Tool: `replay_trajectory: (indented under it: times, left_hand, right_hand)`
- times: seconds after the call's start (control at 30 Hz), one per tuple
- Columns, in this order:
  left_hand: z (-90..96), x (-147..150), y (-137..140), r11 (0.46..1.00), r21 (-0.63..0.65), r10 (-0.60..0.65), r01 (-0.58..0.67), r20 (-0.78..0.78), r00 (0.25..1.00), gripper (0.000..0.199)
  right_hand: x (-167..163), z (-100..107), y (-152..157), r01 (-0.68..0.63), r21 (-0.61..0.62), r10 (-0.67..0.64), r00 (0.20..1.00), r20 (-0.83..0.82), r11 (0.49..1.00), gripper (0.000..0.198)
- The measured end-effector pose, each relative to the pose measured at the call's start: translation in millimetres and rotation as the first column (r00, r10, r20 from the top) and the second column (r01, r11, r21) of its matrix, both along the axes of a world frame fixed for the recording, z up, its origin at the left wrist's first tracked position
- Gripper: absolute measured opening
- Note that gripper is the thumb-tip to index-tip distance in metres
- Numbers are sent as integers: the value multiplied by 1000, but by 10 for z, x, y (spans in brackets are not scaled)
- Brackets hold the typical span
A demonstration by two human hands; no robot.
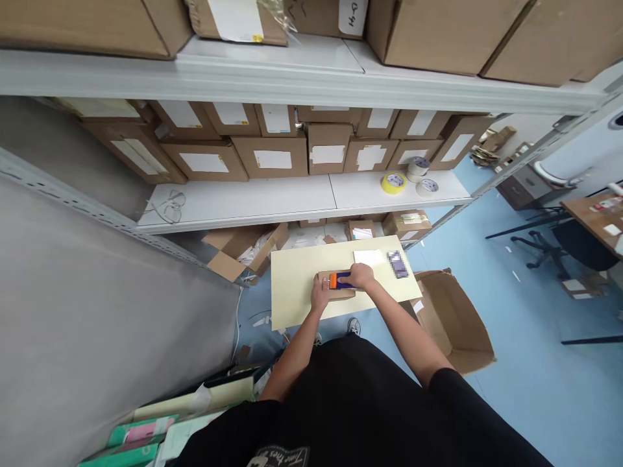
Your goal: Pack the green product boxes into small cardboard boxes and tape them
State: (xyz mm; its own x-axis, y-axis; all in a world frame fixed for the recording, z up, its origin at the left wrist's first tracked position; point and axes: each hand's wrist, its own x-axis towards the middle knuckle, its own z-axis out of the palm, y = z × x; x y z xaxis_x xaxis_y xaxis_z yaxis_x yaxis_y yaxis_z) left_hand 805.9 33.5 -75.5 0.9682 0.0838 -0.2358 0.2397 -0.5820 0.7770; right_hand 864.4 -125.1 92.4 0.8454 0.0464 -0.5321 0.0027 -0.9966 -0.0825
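A small flat cardboard box (343, 295) lies on the pale yellow tabletop (294, 279). On top of it is a hand tool (335, 280) with an orange front and a dark blue body; its exact kind is too small to make out. My right hand (361, 275) is closed around the tool's right end. At the box's left end, my left hand (320, 292) grips the cardboard, its fingertips close to the orange part. Behind my right hand lies a white sheet (368, 257). A blurred dark purple item (398, 264) rests farther right on the tabletop.
Shelving (253, 198) faces me, lined with labelled cardboard boxes (272, 159). A yellow tape roll (393, 183) and paler rolls (427, 187) sit on the middle shelf. An open box (248, 250) stands left of the tabletop, a large open carton (457, 318) right.
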Motion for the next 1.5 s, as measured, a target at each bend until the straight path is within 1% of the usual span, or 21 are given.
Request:
replay_trajectory:
  times: [0.1, 0.17, 0.33, 0.4, 0.43, 0.47, 0.53, 0.6, 0.67, 0.73, 0.8, 0.87, 0.9, 0.97, 1.03, 1.1, 1.17, 1.27, 1.37, 1.5]
  left_hand:
    - [26, 0, -22, 994, -68, 83, -86, -40, 996, 69]
    - [69, 16, -35, 989, -83, 113, -119, -75, 991, 68]
    - [178, 48, -73, 991, -54, 116, -122, -107, 987, 65]
    - [192, 49, -69, 991, -54, 114, -121, -110, 987, 65]
    - [191, 48, -52, 991, -63, 114, -121, -108, 988, 65]
    - [185, 44, -22, 989, -77, 115, -123, -103, 988, 65]
    - [157, 34, 96, 983, -125, 122, -132, -90, 989, 63]
    - [116, 21, 302, 973, -184, 125, -136, -73, 989, 59]
    - [76, 10, 583, 965, -225, 122, -134, -63, 990, 56]
    - [50, -2, 897, 965, -198, 158, -171, -82, 984, 54]
    - [48, -18, 1189, 958, -113, 250, -264, -122, 960, 55]
    - [66, -41, 1409, 935, -36, 346, -354, -133, 929, 57]
    - [77, -54, 1482, 928, -24, 366, -372, -121, 923, 57]
    - [87, -78, 1550, 935, -41, 346, -352, -104, 932, 57]
    - [61, -96, 1530, 947, -65, 304, -314, -135, 943, 59]
    - [-7, -107, 1448, 949, -74, 290, -308, -192, 938, 63]
    - [-100, -106, 1321, 947, -78, 287, -311, -222, 932, 67]
    - [-229, -67, 1053, 954, -102, 251, -282, -240, 938, 68]
    - [-300, 13, 691, 967, -106, 200, -232, -244, 949, 69]
    - [-336, 97, 191, 987, -114, 89, -117, -225, 970, 67]
  right_hand:
    - [38, -21, -213, -4, 17, 4, 1000, -1, 1000, 78]
    - [55, -18, -501, -1, 7, 1, 1000, 7, 1000, 78]
    - [16, -20, -1433, 42, -71, -42, 999, -2, 997, 75]
    - [-9, -56, -1628, 55, -68, -55, 998, -9, 996, 74]
    - [-17, -83, -1657, 58, -66, -58, 998, -3, 996, 74]
    - [-21, -114, -1642, 59, -65, -59, 998, 6, 996, 74]
    - [-22, -181, -1505, 60, -54, -59, 998, 21, 997, 75]
    - [-27, -244, -1269, 58, -11, -58, 998, 13, 998, 75]
    - [-44, -299, -969, 45, 53, -45, 999, -2, 998, 75]
    - [-65, -346, -621, 15, 110, -15, 1000, -5, 994, 75]
    - [-75, -384, -242, -21, 139, 20, 1000, 7, 990, 75]
    - [-68, -411, 139, -52, 149, 50, 999, 16, 987, 74]
    - [-58, -420, 319, -65, 148, 63, 998, 17, 987, 74]
    - [-37, -436, 640, -90, 136, 90, 996, 5, 987, 74]
    - [-23, -456, 882, -121, 132, 126, 992, -29, 984, 73]
    - [-21, -488, 1022, -148, 134, 157, 985, -65, 980, 68]
    - [-23, -525, 1047, -152, 120, 163, 983, -88, 981, 62]
    - [-12, -564, 874, -137, 84, 146, 983, -108, 987, 58]
    - [-2, -562, 517, -122, 41, 126, 985, -117, 992, 60]
    - [-48, -520, -148, -36, 15, 38, 993, -116, 999, 64]
